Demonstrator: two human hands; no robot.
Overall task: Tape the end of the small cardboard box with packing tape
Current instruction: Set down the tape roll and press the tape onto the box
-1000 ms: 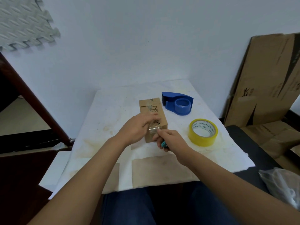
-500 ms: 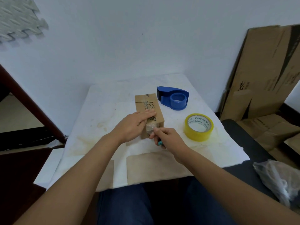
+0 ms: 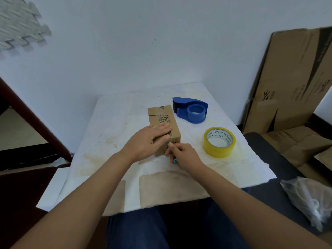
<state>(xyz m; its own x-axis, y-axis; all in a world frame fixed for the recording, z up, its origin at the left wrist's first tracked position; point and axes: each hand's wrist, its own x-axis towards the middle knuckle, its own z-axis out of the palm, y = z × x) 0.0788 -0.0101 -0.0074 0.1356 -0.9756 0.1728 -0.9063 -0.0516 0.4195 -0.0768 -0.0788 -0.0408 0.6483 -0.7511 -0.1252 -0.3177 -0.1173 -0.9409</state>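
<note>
The small cardboard box [image 3: 166, 116] lies lengthwise on the white table [image 3: 116, 126], with clear tape across its far end. My left hand [image 3: 149, 139] lies flat on the near half of the box's top, fingers together, pressing down. My right hand [image 3: 183, 154] is at the box's near end, with the thumb and forefinger pinched against that face. A small teal tool [image 3: 174, 160] pokes out from under its curled fingers. Any tape on the near end is hidden by my hands. A yellow roll of packing tape [image 3: 219, 141] lies flat to the right of the box.
A blue tape dispenser [image 3: 191, 109] without a roll sits behind the box to the right. Flattened cardboard sheets [image 3: 291, 78] lean on the wall at the right. A clear plastic bag [image 3: 309, 200] lies on a dark seat at the lower right. A dark wooden rail [image 3: 34, 119] runs along the left.
My left hand has flattened and slid a little farther along the box top. My right hand has stayed pinched at the near end, moving slightly down that face.
</note>
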